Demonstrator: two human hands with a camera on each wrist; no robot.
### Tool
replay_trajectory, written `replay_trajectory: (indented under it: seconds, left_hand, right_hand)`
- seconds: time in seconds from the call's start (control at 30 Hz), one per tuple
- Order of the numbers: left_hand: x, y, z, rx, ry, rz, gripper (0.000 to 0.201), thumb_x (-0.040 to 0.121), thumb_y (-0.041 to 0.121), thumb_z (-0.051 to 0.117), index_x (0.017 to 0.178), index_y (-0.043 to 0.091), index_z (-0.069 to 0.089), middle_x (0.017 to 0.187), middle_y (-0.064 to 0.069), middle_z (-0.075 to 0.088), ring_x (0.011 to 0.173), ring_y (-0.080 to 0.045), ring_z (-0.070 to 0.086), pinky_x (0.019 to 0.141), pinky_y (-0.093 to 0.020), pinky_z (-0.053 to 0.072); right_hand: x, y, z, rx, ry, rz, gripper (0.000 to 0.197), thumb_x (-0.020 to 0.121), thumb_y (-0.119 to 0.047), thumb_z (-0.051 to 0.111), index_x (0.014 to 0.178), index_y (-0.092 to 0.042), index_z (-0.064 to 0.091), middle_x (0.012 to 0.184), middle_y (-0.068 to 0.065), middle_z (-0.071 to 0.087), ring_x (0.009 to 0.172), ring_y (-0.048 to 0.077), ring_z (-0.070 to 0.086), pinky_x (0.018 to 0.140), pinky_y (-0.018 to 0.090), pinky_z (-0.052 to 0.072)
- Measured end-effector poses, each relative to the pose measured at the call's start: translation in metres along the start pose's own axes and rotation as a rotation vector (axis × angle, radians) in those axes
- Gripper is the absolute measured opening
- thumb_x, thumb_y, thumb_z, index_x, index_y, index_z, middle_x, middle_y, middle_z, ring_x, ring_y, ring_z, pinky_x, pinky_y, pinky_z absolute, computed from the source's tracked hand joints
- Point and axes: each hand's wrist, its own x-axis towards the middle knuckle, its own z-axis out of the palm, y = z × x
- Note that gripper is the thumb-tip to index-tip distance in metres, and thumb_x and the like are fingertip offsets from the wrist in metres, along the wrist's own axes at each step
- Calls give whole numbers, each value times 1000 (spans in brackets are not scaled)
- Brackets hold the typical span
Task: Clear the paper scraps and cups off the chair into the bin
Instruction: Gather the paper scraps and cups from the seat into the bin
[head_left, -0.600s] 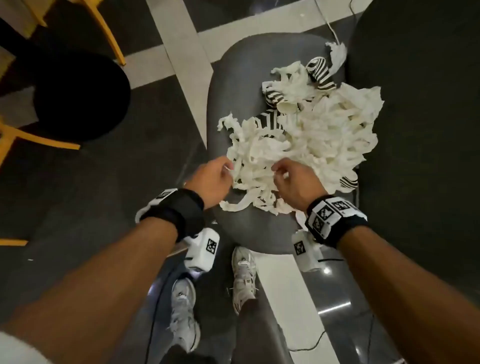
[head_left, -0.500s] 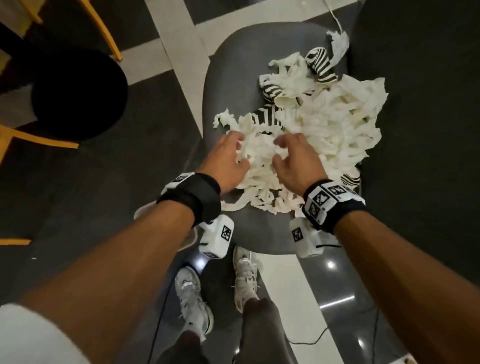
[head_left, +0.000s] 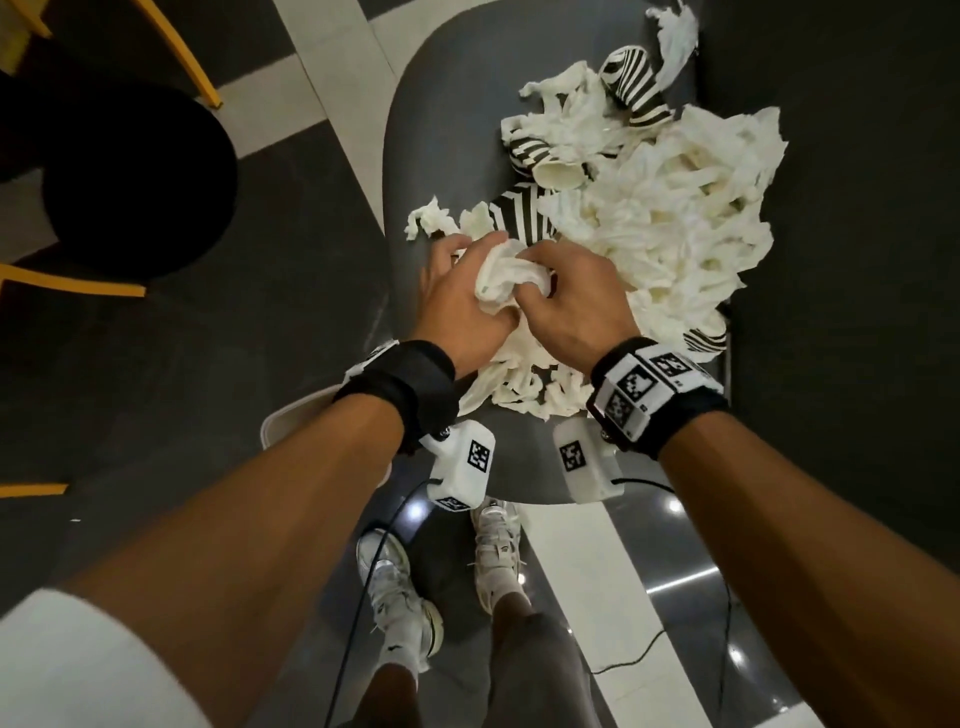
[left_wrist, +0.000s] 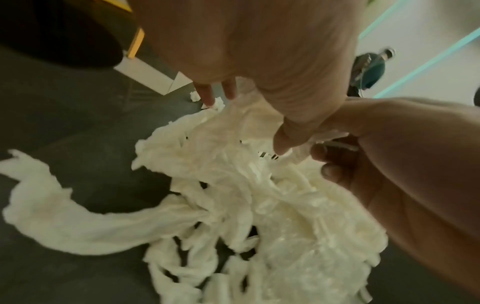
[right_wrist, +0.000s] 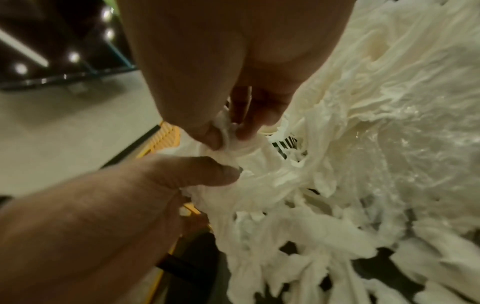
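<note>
A heap of white paper scraps (head_left: 670, 218) covers the grey chair seat (head_left: 441, 130), with black-and-white striped cups (head_left: 631, 85) half buried in it. Both hands meet at the near edge of the heap. My left hand (head_left: 462, 291) and right hand (head_left: 566, 291) together grip a bunched wad of scraps (head_left: 506, 278). In the left wrist view strands of paper scraps (left_wrist: 233, 195) trail down from the fingers. In the right wrist view the right thumb and fingers pinch a fold of paper scraps (right_wrist: 228, 135).
A black round stool (head_left: 130, 182) with yellow legs stands to the left. A pale rim (head_left: 291, 415) shows under my left forearm. A dark surface (head_left: 857, 208) borders the chair on the right. My shoes (head_left: 395, 587) and cables lie on the glossy floor below.
Both hands pushed forward into the heap, closed together and bunched a wad of scraps between them; the scraps at the near edge are gathered up.
</note>
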Motion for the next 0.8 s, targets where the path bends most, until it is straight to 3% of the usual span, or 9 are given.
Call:
replay_trajectory:
  seconds: [0.03, 0.17, 0.23, 0.3, 0.4, 0.53, 0.67, 0.73, 0.8]
  left_hand:
    - [-2, 6, -3, -181, -24, -7, 59, 76, 16, 69, 133, 28, 58, 140, -4, 50, 124, -6, 49, 112, -32, 41]
    - [-4, 19, -17, -673, -37, -171, 55, 65, -6, 58, 115, 13, 67, 110, -15, 73, 108, -32, 69, 90, -44, 59]
    - [-1, 16, -29, -679, 94, -217, 47, 71, -12, 53, 109, 11, 68, 102, -10, 75, 97, -21, 73, 79, -35, 60]
    - [1, 6, -45, -656, 225, -240, 44, 79, -16, 44, 100, 15, 68, 92, -2, 73, 80, -9, 71, 68, -24, 56]
    - [-5, -16, -68, -703, 308, -309, 43, 80, -14, 38, 98, 12, 67, 87, -3, 69, 74, -12, 68, 58, -21, 54]
    - [-17, -51, -78, -839, 269, -518, 21, 72, 8, 51, 88, 12, 64, 75, -7, 60, 65, -26, 62, 60, -31, 49]
    - [-25, -86, -71, -709, 160, -604, 54, 67, 50, 74, 112, 21, 64, 100, -7, 73, 90, -31, 72, 73, -45, 57]
    - [-29, -99, -61, -496, 97, -603, 64, 64, 57, 79, 115, 24, 58, 107, -4, 73, 95, -27, 72, 75, -42, 59]
    - [-35, -109, -49, -215, -62, -548, 64, 62, 57, 82, 111, 25, 57, 104, 4, 72, 95, -18, 70, 76, -35, 57]
  right_hand:
    - [-3, -5, -4, 99, -26, 9, 25, 88, -25, 57, 110, -22, 70, 98, -5, 72, 88, 12, 64, 77, 27, 49]
    - [0, -17, -25, 514, -243, 100, 27, 92, -13, 59, 115, -20, 69, 100, -10, 72, 89, 6, 67, 82, 19, 52]
    - [6, -15, -33, 568, -186, 160, 30, 90, -9, 59, 117, -21, 66, 107, -8, 70, 89, 12, 68, 79, 24, 56]
    - [10, -4, -31, 356, -126, 178, 33, 89, -16, 59, 122, -25, 61, 117, -11, 64, 95, 13, 66, 75, 27, 57]
    - [9, 12, -7, -229, -376, 36, 63, 86, -35, 67, 142, -24, 41, 142, -2, 48, 122, 20, 53, 96, 39, 52]
    - [-1, 23, 35, -542, -551, 1, 96, 82, -44, 70, 156, -23, 14, 152, 8, 40, 130, 35, 43, 104, 46, 42]
    - [2, 20, 49, -593, -319, -13, 57, 84, -41, 56, 135, -14, 49, 124, 11, 57, 112, 34, 50, 95, 44, 43]
    - [14, 10, 54, -600, -181, -68, 45, 82, -34, 58, 121, -12, 60, 118, 11, 57, 106, 32, 50, 91, 43, 46]
    - [30, 1, 62, -574, -122, -97, 48, 82, -33, 59, 125, -11, 57, 126, 12, 54, 109, 32, 50, 92, 43, 47]
